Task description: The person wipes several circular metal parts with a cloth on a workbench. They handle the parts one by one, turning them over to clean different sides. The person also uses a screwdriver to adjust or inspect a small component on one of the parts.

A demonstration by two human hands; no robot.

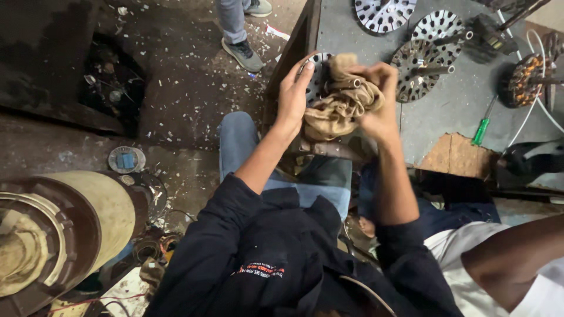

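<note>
Light: dim, falling from above | Shadows: pooling at left floor (70, 70) | Focus: softening, edges bending outward | Glare: showing nowhere

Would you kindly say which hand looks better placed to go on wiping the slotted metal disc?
Probably the right hand: it grips the tan cloth bunched against the slotted disc, while the left hand steadies its edge.
</note>
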